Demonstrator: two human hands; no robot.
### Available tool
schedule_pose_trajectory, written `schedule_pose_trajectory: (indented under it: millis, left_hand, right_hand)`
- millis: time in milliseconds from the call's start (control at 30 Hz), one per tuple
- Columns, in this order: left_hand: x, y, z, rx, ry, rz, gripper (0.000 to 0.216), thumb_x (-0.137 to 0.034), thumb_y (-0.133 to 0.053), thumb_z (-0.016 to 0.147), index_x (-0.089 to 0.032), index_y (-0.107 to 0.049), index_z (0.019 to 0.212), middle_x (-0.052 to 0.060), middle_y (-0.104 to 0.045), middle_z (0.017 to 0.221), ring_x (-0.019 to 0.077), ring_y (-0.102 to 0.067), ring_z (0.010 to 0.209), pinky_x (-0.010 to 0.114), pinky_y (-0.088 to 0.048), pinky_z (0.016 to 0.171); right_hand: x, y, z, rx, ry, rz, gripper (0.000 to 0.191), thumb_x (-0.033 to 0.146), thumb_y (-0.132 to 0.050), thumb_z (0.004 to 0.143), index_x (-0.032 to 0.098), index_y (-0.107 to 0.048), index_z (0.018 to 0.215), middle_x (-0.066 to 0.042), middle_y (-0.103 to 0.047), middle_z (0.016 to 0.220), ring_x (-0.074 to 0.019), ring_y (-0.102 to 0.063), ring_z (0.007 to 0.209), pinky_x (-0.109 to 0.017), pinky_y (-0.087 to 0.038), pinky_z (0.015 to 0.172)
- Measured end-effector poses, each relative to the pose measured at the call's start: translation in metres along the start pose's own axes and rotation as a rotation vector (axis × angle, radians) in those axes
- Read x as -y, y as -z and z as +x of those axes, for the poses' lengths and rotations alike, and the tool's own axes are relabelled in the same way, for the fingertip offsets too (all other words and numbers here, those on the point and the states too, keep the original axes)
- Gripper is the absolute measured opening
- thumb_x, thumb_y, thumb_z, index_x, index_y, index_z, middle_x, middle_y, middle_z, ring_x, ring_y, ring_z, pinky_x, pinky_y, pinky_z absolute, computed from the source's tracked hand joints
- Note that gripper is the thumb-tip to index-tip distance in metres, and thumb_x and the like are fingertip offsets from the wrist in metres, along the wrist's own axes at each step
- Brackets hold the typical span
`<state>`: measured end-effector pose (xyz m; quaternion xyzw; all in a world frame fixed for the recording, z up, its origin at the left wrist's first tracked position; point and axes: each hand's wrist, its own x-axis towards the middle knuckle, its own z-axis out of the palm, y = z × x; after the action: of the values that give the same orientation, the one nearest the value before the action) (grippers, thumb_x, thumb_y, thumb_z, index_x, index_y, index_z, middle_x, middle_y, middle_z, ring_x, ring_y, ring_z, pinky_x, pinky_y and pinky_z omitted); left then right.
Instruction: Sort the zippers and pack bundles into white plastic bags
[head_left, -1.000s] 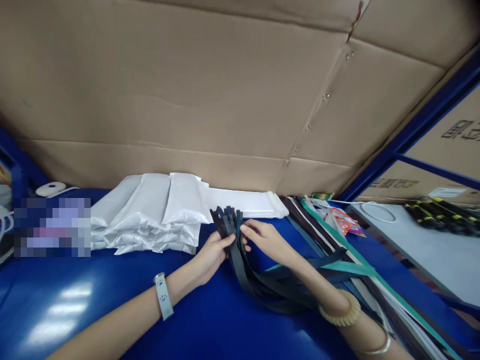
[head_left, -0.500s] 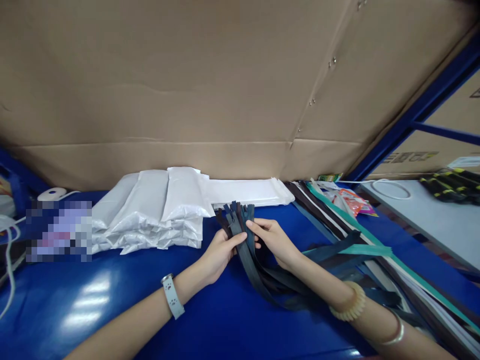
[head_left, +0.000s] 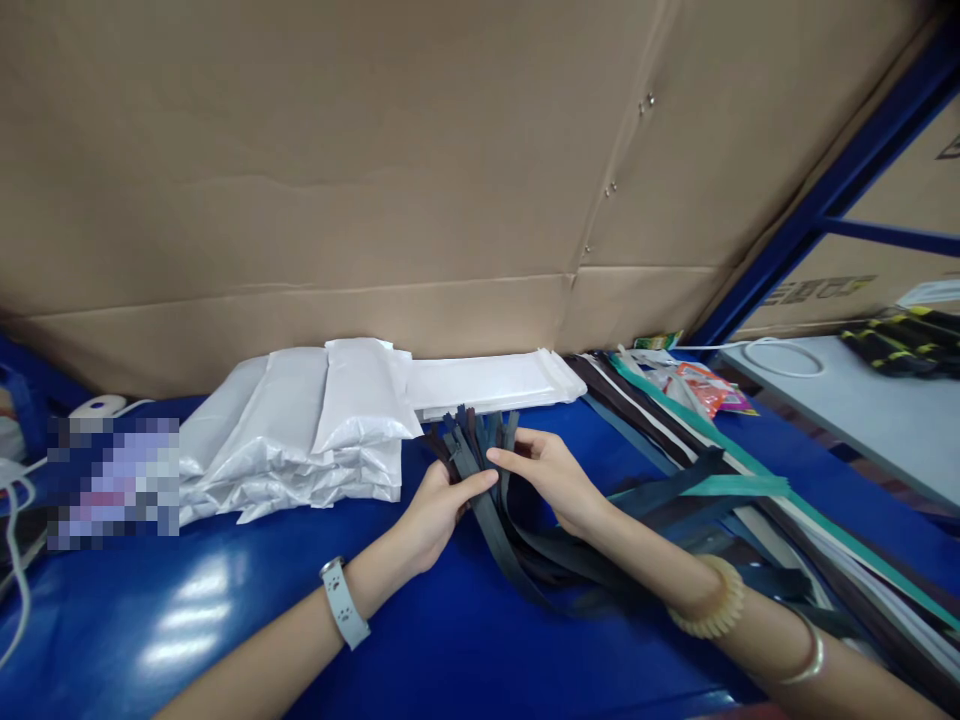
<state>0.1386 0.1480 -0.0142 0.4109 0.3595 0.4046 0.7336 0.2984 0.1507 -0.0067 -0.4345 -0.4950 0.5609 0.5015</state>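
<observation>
A bundle of dark zippers (head_left: 472,470) is held upright between the hands, its top ends pointing to the far side and its tapes trailing toward the near right across a blue table (head_left: 465,650). The bundle is gripped by the left hand (head_left: 435,515), which is curled around it with the thumb pressed across its front. The right hand (head_left: 551,480) is held open, its fingers laid against the bundle's right side; no clear pinch can be made out. A white band (head_left: 343,603) is worn on the left wrist and a ridged bangle (head_left: 709,600) on the right. Stacked white packets (head_left: 300,430) lie just left of the bundle, and a long white packet (head_left: 480,385) lies beyond it. More zippers (head_left: 697,450) are piled to the right, below a cardboard wall (head_left: 375,150).
</observation>
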Motion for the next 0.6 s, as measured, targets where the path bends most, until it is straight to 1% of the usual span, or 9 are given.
schedule_pose_trajectory:
  millis: [100,200,300,367,467,533,600]
  left_hand:
    - [-0.001,0.001,0.001,0.02,0.023,-0.018,0.038,-0.029,-0.071,0.079,-0.014,-0.063,0.114,0.01,-0.069,0.108,0.0211,-0.065,0.096,0.03,-0.048,0.083]
    - [-0.002,0.001,0.001,-0.003,0.045,-0.035,0.035,-0.03,-0.07,0.079,-0.013,-0.064,0.11,0.011,-0.07,0.106,0.0208,-0.066,0.093,0.029,-0.048,0.082]
    - [-0.002,0.0,0.002,-0.018,0.042,-0.064,0.033,-0.029,-0.069,0.08,-0.013,-0.065,0.108,0.011,-0.07,0.106,0.0212,-0.066,0.094,0.031,-0.048,0.085]
    - [-0.001,0.0,0.003,-0.031,0.04,-0.082,0.033,-0.029,-0.07,0.08,-0.014,-0.065,0.109,0.01,-0.069,0.108,0.0218,-0.065,0.098,0.032,-0.047,0.088]
    - [0.0,0.001,0.004,-0.046,0.041,-0.097,0.034,-0.028,-0.07,0.079,-0.014,-0.063,0.11,0.01,-0.069,0.109,0.022,-0.064,0.099,0.034,-0.047,0.09]
    - [0.0,0.001,0.004,-0.03,0.034,-0.117,0.034,-0.027,-0.07,0.079,-0.014,-0.062,0.109,0.01,-0.07,0.104,0.0217,-0.065,0.096,0.036,-0.047,0.091]
    - [-0.001,0.001,0.003,-0.006,0.024,-0.143,0.033,-0.028,-0.068,0.081,-0.016,-0.059,0.11,0.008,-0.07,0.098,0.0212,-0.066,0.094,0.037,-0.048,0.09]
  right_hand:
    - [0.0,0.002,0.001,0.007,-0.011,0.016,0.021,0.035,-0.071,0.074,0.015,-0.067,0.081,-0.005,-0.068,0.083,-0.0206,-0.062,0.084,-0.034,-0.047,0.081]
    - [0.003,0.003,0.001,-0.008,-0.022,0.036,0.022,0.035,-0.07,0.075,0.015,-0.066,0.083,-0.005,-0.068,0.085,-0.0205,-0.062,0.086,-0.034,-0.047,0.082]
    - [0.006,0.003,0.0,-0.016,-0.028,0.076,0.024,0.038,-0.068,0.076,0.017,-0.062,0.083,-0.004,-0.066,0.08,-0.0189,-0.062,0.076,-0.033,-0.048,0.074]
    - [0.008,0.002,0.0,-0.046,-0.048,0.141,0.025,0.04,-0.067,0.077,0.018,-0.058,0.086,-0.003,-0.066,0.08,-0.0185,-0.063,0.073,-0.033,-0.049,0.072]
    - [0.009,0.005,0.0,-0.068,-0.134,0.287,0.028,0.043,-0.064,0.08,0.022,-0.052,0.094,-0.004,-0.065,0.086,-0.0195,-0.064,0.072,-0.037,-0.051,0.071]
    - [0.011,0.009,0.001,-0.033,-0.173,0.387,0.026,0.044,-0.061,0.083,0.024,-0.048,0.094,-0.002,-0.063,0.081,-0.0185,-0.062,0.069,-0.038,-0.051,0.068]
    - [0.014,0.013,0.002,0.0,-0.163,0.463,0.024,0.043,-0.06,0.085,0.024,-0.045,0.09,0.002,-0.057,0.072,-0.0149,-0.057,0.064,-0.035,-0.05,0.066]
